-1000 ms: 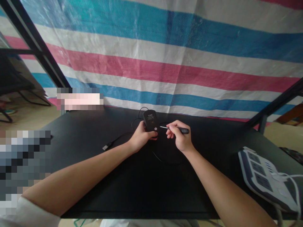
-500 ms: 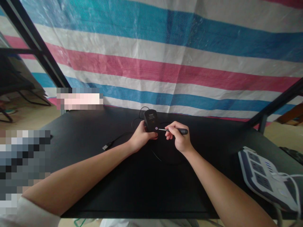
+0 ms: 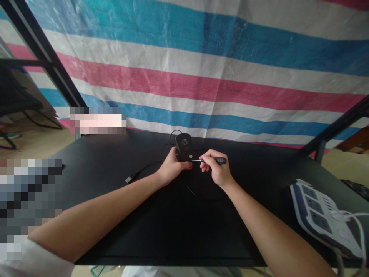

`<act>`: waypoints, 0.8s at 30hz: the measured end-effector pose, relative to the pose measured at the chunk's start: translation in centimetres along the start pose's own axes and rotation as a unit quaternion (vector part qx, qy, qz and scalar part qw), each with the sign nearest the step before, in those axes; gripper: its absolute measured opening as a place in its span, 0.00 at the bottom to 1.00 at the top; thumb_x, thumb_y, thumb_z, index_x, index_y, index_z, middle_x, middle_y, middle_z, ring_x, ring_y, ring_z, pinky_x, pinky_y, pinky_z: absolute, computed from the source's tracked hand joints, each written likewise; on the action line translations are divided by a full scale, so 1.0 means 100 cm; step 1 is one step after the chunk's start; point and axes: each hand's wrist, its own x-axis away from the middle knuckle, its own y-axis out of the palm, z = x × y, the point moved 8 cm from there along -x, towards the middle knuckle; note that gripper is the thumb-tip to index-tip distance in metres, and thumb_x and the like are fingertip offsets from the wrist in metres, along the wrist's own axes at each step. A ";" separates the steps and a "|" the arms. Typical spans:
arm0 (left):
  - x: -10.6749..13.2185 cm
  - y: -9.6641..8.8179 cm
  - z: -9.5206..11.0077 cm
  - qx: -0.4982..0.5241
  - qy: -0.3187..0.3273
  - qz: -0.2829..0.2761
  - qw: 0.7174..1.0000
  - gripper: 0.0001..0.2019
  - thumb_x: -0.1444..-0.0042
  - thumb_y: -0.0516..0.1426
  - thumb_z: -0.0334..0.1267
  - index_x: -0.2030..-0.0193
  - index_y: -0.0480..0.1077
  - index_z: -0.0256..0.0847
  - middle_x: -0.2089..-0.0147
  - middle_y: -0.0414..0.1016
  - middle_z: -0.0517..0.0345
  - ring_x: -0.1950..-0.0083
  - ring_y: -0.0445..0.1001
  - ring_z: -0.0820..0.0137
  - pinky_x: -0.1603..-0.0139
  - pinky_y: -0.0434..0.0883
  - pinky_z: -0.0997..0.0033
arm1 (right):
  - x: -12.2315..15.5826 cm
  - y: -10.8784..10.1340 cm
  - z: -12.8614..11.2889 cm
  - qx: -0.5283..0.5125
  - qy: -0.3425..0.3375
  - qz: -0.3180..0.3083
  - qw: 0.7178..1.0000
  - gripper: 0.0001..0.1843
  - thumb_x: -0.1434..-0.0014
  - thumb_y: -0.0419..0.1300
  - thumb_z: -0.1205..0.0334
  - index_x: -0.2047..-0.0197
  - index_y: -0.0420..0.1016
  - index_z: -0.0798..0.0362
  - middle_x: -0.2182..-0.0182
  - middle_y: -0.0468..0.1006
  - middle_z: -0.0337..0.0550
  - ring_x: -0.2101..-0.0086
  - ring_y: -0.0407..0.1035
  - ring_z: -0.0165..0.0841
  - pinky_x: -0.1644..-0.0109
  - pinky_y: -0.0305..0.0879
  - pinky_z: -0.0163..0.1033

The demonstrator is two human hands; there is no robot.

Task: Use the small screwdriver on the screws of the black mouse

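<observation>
A black computer mouse (image 3: pixel 183 145) is tilted up with its underside toward me, showing printed text and a small round pale spot near its lower end. My left hand (image 3: pixel 172 167) is closed around its lower left side, thumb across the bottom edge. In my right hand (image 3: pixel 216 166) a small screwdriver (image 3: pixel 219 160) with a black handle is pinched, its thin metal shaft pointing left. The tip reaches the mouse's lower right edge, just below the pale spot; whether it touches I cannot tell. The mouse's cable ends in a USB plug (image 3: pixel 131 177) on the table.
The black table (image 3: pixel 161 227) carries a white and dark blue power strip (image 3: pixel 323 215) with white cables at the right. A striped plastic sheet (image 3: pixel 201 84) hangs behind the table between dark metal posts (image 3: pixel 49 65). Blurred-out patches cover the left side.
The screwdriver tip has shifted slightly down and left, from beside the pale spot to just below it. My left hand and the mouse have stayed nearly still.
</observation>
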 end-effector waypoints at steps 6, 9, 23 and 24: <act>0.000 -0.001 -0.002 -0.005 -0.003 0.000 1.000 0.29 0.66 0.65 0.21 0.55 0.60 0.38 0.65 0.75 0.60 0.66 0.76 0.68 0.65 0.76 0.67 | 0.001 0.002 0.000 0.000 0.006 -0.009 1.000 0.15 0.45 0.58 0.53 0.77 0.71 0.53 0.82 0.73 0.37 0.83 0.67 0.27 0.79 0.59 0.33; -0.001 -0.002 -0.002 -0.009 0.002 -0.001 1.000 0.29 0.66 0.65 0.21 0.56 0.60 0.38 0.65 0.75 0.59 0.66 0.76 0.68 0.65 0.76 0.67 | 0.001 0.003 0.001 0.002 0.009 -0.012 1.000 0.15 0.45 0.58 0.53 0.77 0.71 0.53 0.82 0.73 0.37 0.83 0.67 0.27 0.79 0.59 0.33; -0.001 -0.002 0.000 -0.026 0.011 -0.001 1.000 0.29 0.67 0.66 0.23 0.56 0.61 0.39 0.65 0.74 0.59 0.64 0.75 0.66 0.62 0.74 0.65 | 0.002 0.006 0.001 0.001 0.005 -0.030 1.000 0.15 0.44 0.58 0.53 0.76 0.71 0.53 0.82 0.73 0.37 0.82 0.67 0.27 0.78 0.59 0.33; -0.001 -0.002 0.000 -0.029 0.010 0.001 1.000 0.29 0.66 0.66 0.22 0.56 0.61 0.39 0.65 0.74 0.59 0.64 0.75 0.67 0.62 0.74 0.65 | 0.002 0.007 0.000 0.000 0.004 -0.030 1.000 0.15 0.44 0.58 0.53 0.76 0.71 0.53 0.82 0.73 0.37 0.82 0.67 0.27 0.78 0.59 0.33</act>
